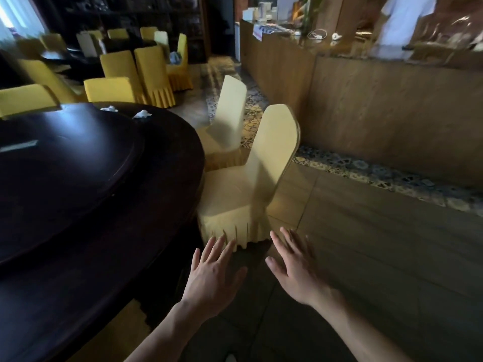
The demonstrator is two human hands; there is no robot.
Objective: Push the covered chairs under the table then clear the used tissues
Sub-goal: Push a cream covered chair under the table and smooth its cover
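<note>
A large round dark table [78,257] fills the left side. Beside its right edge stands a pale yellow covered chair [251,184], its seat partly under the rim. A second covered chair [230,118] stands just beyond it, also at the rim. Two crumpled white tissues [109,108] [142,114] lie on the far part of the tabletop. My left hand [211,278] and my right hand [295,270] reach forward, palms down, fingers spread, holding nothing. Both are just short of the near chair's pleated skirt.
A wooden counter [339,100] runs along the right, with a person in white [402,24] behind it. Between it and the chairs lies tiled floor [366,244]. Several brighter yellow covered chairs [154,74] crowd another table at the back left. A lazy Susan [65,165] tops the table.
</note>
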